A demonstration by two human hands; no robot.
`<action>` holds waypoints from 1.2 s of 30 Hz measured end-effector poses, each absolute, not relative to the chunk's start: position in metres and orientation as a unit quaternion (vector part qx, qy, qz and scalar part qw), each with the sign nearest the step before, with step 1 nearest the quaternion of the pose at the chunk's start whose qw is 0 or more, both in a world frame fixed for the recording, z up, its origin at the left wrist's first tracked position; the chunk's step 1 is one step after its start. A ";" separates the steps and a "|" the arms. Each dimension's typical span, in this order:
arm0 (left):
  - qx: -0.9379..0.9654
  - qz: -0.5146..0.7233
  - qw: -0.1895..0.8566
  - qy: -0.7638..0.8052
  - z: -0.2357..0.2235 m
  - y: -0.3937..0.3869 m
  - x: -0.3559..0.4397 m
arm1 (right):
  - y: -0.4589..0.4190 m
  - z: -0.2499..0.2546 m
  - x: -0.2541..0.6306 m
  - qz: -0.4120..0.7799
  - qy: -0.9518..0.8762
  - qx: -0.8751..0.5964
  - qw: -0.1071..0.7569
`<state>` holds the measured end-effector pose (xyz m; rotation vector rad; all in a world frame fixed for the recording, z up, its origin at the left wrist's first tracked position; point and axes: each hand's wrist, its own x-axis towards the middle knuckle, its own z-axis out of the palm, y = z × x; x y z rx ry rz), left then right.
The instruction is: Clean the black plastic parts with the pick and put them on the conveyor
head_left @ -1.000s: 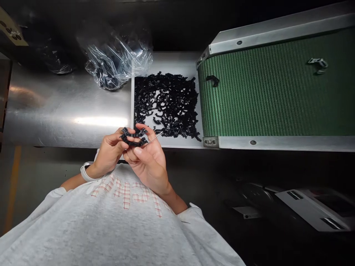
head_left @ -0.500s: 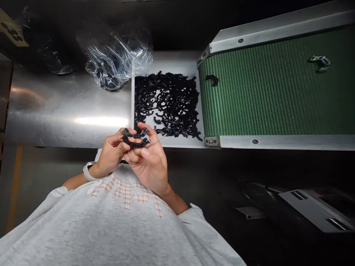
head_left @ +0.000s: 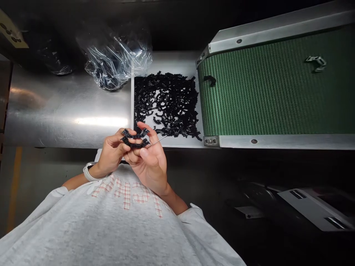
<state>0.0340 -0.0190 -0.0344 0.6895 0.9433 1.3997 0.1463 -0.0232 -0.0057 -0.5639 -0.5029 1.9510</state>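
Black plastic is filling most of what my head camera shows. I am pinching a curved, clip-like black plastic part (head_left: pixel 135 139) in front of my chest, with my left hand (head_left: pixel 111 152) closed on its left end and my right hand (head_left: pixel 148 166) closed on its right end. Neither hand is open, and the fingers of both are curled tightly around the piece. A thin metal pin (head_left: pixel 159 140) is sticking out past my right hand toward the tray. It looks held in that hand, though I cannot tell where its hidden end sits. A white watch band (head_left: pixel 89 171) is circling my left wrist, and my grey sweatshirt (head_left: pixel 111 229) is filling the bottom of the view.

Just beyond my hands, a loose heap of black plastic parts (head_left: pixel 166 103) is lying on a white tray (head_left: pixel 172 61), close beside a clear plastic bag (head_left: pixel 115 59) holding more dark pieces. A stainless steel bench (head_left: pixel 66 107) is shining on the left. On the right, a green conveyor belt (head_left: pixel 271 88) is carrying a black part (head_left: pixel 209 79) near its edge and a pale part (head_left: pixel 315 63) farther along. Judging by how things lie, little is done and much is left: the heap is large, and only those two pieces are sitting on the belt.
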 end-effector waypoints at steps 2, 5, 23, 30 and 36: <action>0.295 0.605 0.613 0.413 -0.035 -0.019 0.034 | -0.023 -0.005 0.146 0.803 -0.212 -0.241 0.503; 0.292 0.607 0.614 0.412 -0.035 -0.020 0.034 | -0.023 -0.004 0.146 0.803 -0.215 -0.244 0.500; 0.296 0.610 0.612 0.408 -0.040 -0.022 0.032 | -0.023 -0.007 0.147 0.802 -0.222 -0.269 0.485; 0.246 0.592 0.653 0.405 -0.038 -0.022 0.035 | -0.020 -0.004 0.149 0.805 -0.211 -0.272 0.482; 0.228 0.569 0.668 0.422 -0.033 -0.020 0.035 | -0.017 -0.010 0.152 0.795 -0.236 -0.331 0.451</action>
